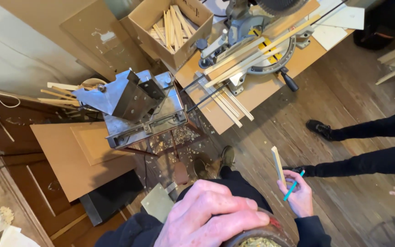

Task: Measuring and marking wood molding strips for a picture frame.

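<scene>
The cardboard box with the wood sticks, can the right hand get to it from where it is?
Probably not as things stand: the right hand already holds a wood strip and a teal pencil, and the cardboard box lies far off beyond the miter saw.

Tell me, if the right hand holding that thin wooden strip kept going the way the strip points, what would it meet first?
The right hand holds a wooden strip and a teal pencil. The strip points up and slightly left, over bare floorboards, so probably the workbench edge with loose wooden slats. Depth is unclear.

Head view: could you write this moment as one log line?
left hand: gripping jar rim | right hand: holding wood strip, teal pencil | ahead: miter saw
</scene>
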